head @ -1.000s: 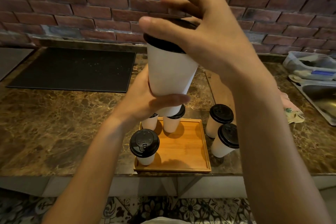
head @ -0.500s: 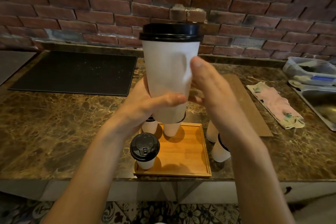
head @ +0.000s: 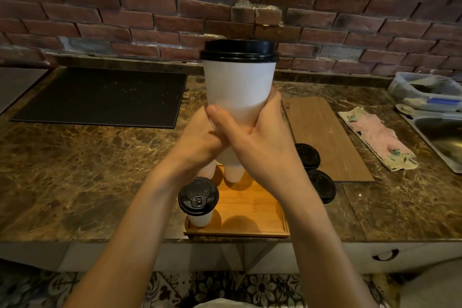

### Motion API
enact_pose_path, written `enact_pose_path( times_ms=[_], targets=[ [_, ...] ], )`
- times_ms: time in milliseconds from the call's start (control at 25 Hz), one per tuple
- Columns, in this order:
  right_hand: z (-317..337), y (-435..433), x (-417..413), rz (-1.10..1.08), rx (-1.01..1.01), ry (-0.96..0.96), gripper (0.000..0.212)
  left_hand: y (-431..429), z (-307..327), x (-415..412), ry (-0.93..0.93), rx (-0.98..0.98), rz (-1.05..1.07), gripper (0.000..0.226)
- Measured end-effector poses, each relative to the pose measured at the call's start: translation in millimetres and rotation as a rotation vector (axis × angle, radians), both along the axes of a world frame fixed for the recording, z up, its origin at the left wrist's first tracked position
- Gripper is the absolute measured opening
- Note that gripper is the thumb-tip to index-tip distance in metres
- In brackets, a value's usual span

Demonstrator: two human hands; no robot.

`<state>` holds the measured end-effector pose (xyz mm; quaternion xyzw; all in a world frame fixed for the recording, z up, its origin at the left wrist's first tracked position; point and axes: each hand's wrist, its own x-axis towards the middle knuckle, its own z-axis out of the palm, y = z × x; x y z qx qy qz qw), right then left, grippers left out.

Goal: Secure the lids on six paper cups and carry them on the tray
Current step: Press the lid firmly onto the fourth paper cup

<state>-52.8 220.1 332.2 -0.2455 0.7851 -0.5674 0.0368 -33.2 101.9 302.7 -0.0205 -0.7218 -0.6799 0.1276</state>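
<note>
Cup (head: 238, 87), lid (head: 238, 50) on, held above tray (head: 250, 210): your left hand (head: 200, 137) and right hand (head: 262, 137) both grip its base. Three cups (head: 198, 199) on tray, two on table (head: 75, 170). You've yet to load three, then carry.

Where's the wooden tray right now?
In the head view, the wooden tray sits centre at the marble counter's front edge, below the held cup, with a lidded cup on its front-left corner.
</note>
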Motion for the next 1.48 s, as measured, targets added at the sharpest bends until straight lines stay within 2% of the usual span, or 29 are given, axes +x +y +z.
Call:
enact_pose_path(
  times_ms=[160,240,400,640,720,880,1000,1240,1480],
  targets=[
    [5,1,-7,-0.058,0.029,0.036,0.08,1,-2,1,-0.011,-0.045,0.037,0.028],
    [6,0,-10,-0.088,0.04,0.058,0.083,0,-4,-1,-0.049,-0.069,0.05,0.042],
    [6,4,-16,-0.081,0.031,0.041,0.088,-3,-3,-1,-0.004,-0.08,0.028,0.052],
    [14,10,-23,0.084,-0.071,-0.082,0.075,-12,2,-3,-0.001,-0.092,-0.019,0.081],
    [16,12,-25,0.137,-0.074,-0.104,0.072,-13,3,-1,0.0,-0.062,-0.046,0.08],
    [18,17,-29,0.239,-0.088,-0.165,0.072,-16,2,3,0.008,0.056,-0.12,0.064],
    [17,20,-31,0.286,-0.057,-0.186,0.074,-15,1,4,-0.001,0.062,-0.148,0.067],
    [18,19,-30,0.161,-0.042,-0.111,0.08,-8,4,3,0.037,-0.039,0.034,0.061],
    [14,11,-29,0.028,-0.038,-0.021,0.076,1,5,-4,0.111,-0.114,0.142,0.076]
  ],
)
